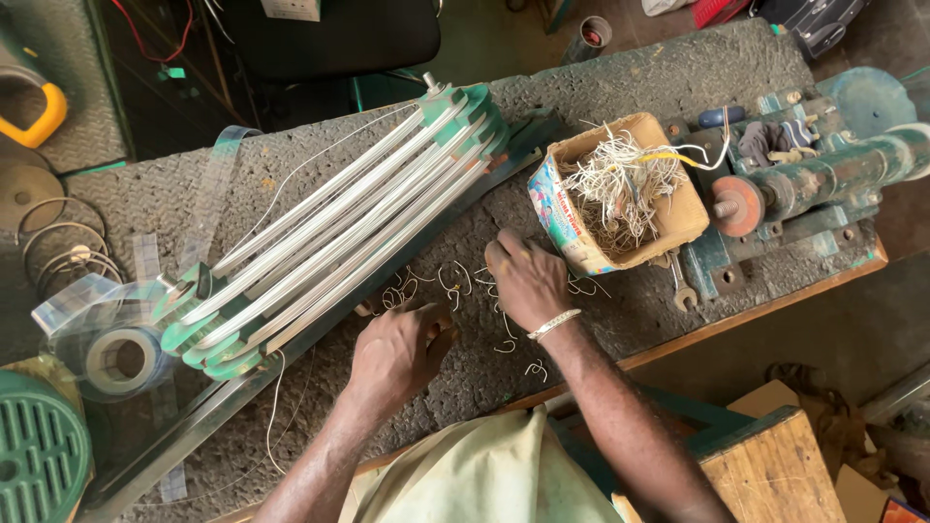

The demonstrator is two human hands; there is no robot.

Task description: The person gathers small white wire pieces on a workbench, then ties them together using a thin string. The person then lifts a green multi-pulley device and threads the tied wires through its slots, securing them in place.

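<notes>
Small curled wire pieces (pixel 455 281) lie scattered on the worktop (pixel 291 165), at twelve o'clock from the left hand (pixel 395 351), apparently pinching one, while the nearer right hand (pixel 528 281) presses fingertips among them.

Both forearms are bare, with no sleeves showing. The right hand (pixel 528 281) has a thin, pale metal bracelet (pixel 554 323) at the wrist. The left hand (pixel 397 353) wears nothing. A pale greenish-cream cloth garment (pixel 484 475) covers the lap at the bottom centre of the frame.
</notes>
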